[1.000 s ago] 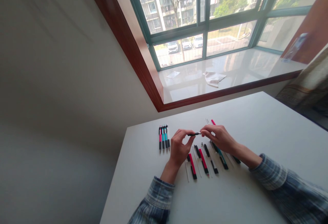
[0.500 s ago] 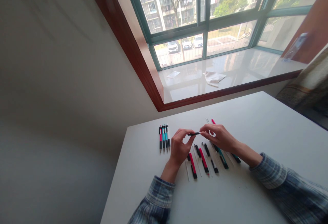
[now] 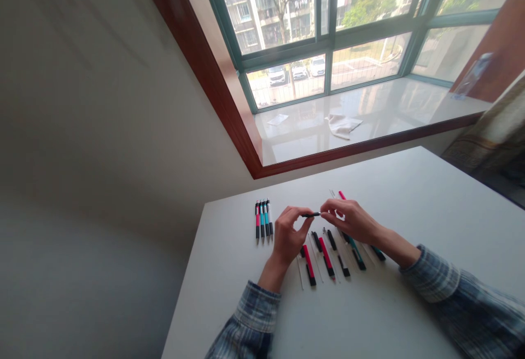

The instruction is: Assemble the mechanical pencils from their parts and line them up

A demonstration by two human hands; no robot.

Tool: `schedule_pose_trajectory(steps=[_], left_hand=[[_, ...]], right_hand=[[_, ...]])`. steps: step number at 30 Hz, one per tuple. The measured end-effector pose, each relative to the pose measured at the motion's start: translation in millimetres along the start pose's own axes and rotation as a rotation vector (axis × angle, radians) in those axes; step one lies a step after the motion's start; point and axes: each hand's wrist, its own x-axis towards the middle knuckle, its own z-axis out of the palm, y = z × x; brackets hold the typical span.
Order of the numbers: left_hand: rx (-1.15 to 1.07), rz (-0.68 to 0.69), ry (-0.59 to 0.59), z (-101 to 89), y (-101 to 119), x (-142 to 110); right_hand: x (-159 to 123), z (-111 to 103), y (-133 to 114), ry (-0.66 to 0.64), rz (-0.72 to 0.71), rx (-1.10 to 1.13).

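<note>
Between thumb and forefinger, my left hand (image 3: 289, 233) pinches a black pen part (image 3: 310, 215), held roughly level above the table. My right hand (image 3: 355, 219) is closed at the fingertips around the part's small pale tip, which the fingers mostly hide. Below the hands lies a row of pen pieces: red barrels (image 3: 309, 261) with black grips, a black piece (image 3: 331, 239), a dark green barrel (image 3: 356, 253) and thin clear refills (image 3: 301, 272). Another dark green piece (image 3: 378, 253) is partly under my right wrist. Left of my left hand, several pens (image 3: 262, 222) stand side by side in a neat row.
The white table (image 3: 229, 293) has its far edge near the wall and window ledge. Behind my right hand lies a red piece (image 3: 342, 195) beside thin clear ones. A crumpled cloth (image 3: 343, 126) and a clear bottle (image 3: 471, 77) are on the ledge.
The black pen part has shifted very slightly right, and less of its pale tip shows at my right fingertips. Both hands otherwise hold the same position.
</note>
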Motion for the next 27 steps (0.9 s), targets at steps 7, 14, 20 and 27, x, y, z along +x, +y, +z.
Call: schedule_pose_trajectory(steps=[7,14,20,27], left_hand=[[0.004,0.006,-0.009,-0.5,-1,-1],[-0.007,0.003,-0.012,-1.4,0,-1],[-0.15,-0.127,0.016,-2.4,4,1],[-0.431,-0.28,0.004,0.8,15,2]], right_hand=[[-1,3,0,-0.008,0.008,0.009],[-3,4,2,-0.02,0.013,0.01],[-4,5,-3,-0.012,-0.01,-0.003],[-10,5,-16,-0.028,-0.042,-0.025]])
